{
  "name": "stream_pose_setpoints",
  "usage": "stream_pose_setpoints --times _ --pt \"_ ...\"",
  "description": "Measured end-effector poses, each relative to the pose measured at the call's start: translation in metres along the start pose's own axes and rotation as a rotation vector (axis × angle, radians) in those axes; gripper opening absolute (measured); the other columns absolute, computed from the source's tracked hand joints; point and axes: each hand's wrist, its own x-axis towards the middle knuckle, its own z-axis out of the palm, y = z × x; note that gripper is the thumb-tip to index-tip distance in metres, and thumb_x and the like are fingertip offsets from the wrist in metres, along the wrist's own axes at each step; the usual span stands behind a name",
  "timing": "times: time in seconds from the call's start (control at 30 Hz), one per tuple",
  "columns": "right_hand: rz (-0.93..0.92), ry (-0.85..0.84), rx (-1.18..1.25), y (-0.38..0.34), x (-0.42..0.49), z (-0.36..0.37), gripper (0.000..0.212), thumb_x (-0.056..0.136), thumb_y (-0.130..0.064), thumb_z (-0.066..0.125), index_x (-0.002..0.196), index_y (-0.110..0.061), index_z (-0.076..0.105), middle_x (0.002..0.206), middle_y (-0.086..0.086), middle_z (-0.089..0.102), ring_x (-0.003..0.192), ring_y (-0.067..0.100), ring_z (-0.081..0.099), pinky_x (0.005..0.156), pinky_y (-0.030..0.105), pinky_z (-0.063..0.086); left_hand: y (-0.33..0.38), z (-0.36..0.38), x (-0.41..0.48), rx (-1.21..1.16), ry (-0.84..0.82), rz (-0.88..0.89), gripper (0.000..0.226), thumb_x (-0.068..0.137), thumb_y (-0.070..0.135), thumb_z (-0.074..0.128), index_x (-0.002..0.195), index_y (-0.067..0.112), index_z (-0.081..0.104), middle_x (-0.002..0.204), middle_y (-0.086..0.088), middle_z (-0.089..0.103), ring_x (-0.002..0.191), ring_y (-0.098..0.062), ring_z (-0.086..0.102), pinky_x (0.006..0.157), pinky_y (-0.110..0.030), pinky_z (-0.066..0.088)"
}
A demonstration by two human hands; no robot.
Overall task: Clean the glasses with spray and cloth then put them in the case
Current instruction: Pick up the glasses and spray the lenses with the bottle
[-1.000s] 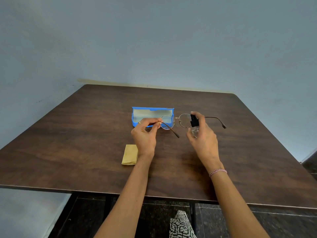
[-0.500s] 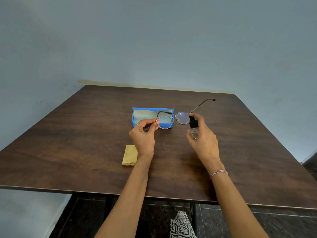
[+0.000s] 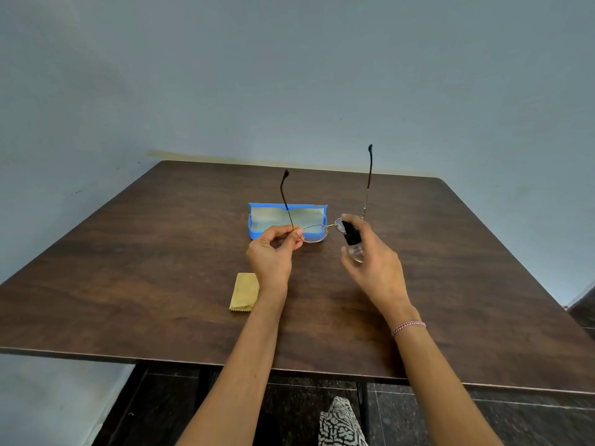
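1. The glasses point(image 3: 314, 233) were up in the air over the middle of the bench point(image 3: 128, 268), just in front of the case, lenses facing down-ish and both temple arms sticking straight up.
2. The left hand point(image 3: 273, 255) had them pinched at the left hinge, thumb and fingertips clamped on the frame.
3. The right hand point(image 3: 373, 262) was wrapped round the little spray bottle point(image 3: 352, 241), black nozzle right up against the right lens, a finger on top of the pump.
4. My take on doing this bit well: back the nozzle off a touch, one light pump per lens, keep the grip on the frame and not the glass, and don't mist the case lining.
5. The blue case point(image 3: 257, 231) sat open toward the far side of the bench, nothing in it but its pale grey lining.
6. The yellow cloth point(image 3: 244, 292) lay folded on the bench just left of the left wrist, untouched, ready for wiping.
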Motion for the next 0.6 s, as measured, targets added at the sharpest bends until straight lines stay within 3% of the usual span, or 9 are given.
stream_pose_setpoints --times 0.27,0.4,0.53,0.6 --pt "-0.153 0.028 -0.006 0.0 -0.0015 -0.0007 0.058 0.078 -0.013 0.065 0.125 -0.037 0.04 0.115 -0.013 0.062 0.091 0.007 0.061 0.061 0.024 0.051 0.0004 0.0013 -0.0014 -0.033 -0.032 -0.078 0.012 0.075 0.001 0.074 0.08 0.009 0.068 0.076 -0.006 0.071 0.064 -0.014 0.069 0.065 -0.023 0.058" --pt "-0.218 0.007 0.011 0.0008 -0.002 0.0016 0.057 0.081 -0.014 0.065 0.128 -0.035 0.04 0.119 -0.013 0.061 0.094 0.008 0.063 0.065 0.031 0.055 0.0008 0.0014 -0.0024 -0.03 -0.049 -0.098 0.012 0.076 0.0 0.073 0.086 0.001 0.067 0.074 -0.011 0.069 0.061 -0.013 0.068 0.063 -0.022 0.057" --pt "-0.127 0.035 0.32 0.0012 -0.0027 -0.0024 0.065 0.083 -0.015 0.07 0.131 -0.041 0.035 0.131 -0.028 0.048 0.115 -0.001 0.054 0.092 0.017 0.046 0.0011 0.0008 -0.0045 0.027 -0.034 -0.08 0.012 0.076 -0.001 0.073 0.087 0.0 0.067 0.073 -0.007 0.069 0.06 -0.009 0.068 0.063 -0.02 0.057" --pt "-0.01 0.089 0.501 0.0035 -0.0017 -0.0056 0.071 0.082 -0.017 0.072 0.133 -0.042 0.029 0.136 -0.013 0.048 0.118 0.008 0.054 0.095 0.021 0.045 -0.0002 0.0003 -0.0048 0.06 -0.025 -0.06 0.01 0.076 -0.001 0.074 0.082 0.004 0.068 0.071 -0.005 0.069 0.059 -0.008 0.067 0.063 -0.019 0.057"
